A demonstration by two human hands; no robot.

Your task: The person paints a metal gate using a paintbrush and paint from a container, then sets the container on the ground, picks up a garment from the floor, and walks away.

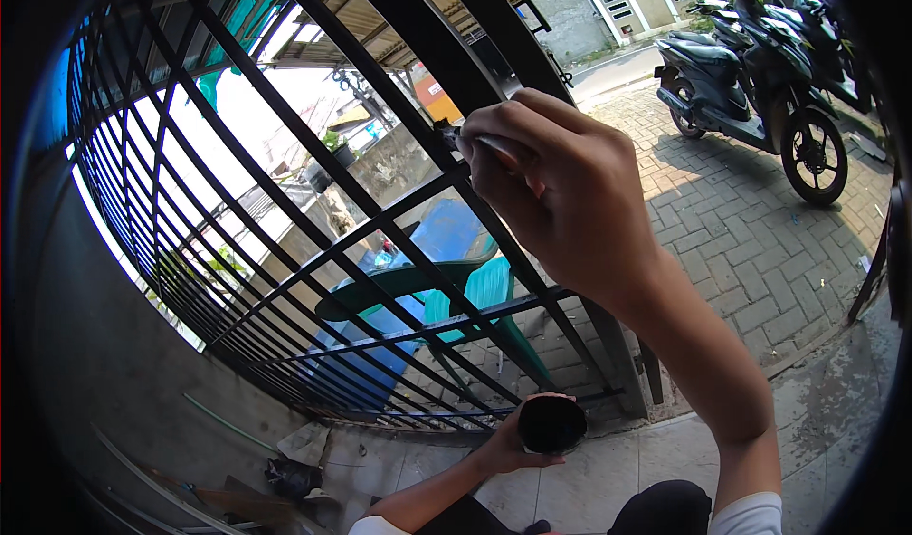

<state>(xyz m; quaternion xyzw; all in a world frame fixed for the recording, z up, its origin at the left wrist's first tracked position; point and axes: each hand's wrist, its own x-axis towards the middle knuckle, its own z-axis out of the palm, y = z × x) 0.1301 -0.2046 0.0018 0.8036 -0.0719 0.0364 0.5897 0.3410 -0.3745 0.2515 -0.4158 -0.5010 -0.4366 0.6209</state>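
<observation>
While the right hand [575, 193] pinches a small, black-tipped, brush-like tool [446, 136] by the black metal grille [424, 36] at upper centre, overloading could cause drips; tilting the left hand [505, 448], fingers curled round a round, dark-mouthed cup [545, 452] at lower centre, could spill any contents.

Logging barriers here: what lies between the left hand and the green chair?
The black barred grille stands between the left hand and the green chair, as the head view shows.

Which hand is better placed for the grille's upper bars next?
Probably the right hand: it's raised beside the grille, pinching a dark-tipped tool; the left hand is low, holding a cup.
</observation>
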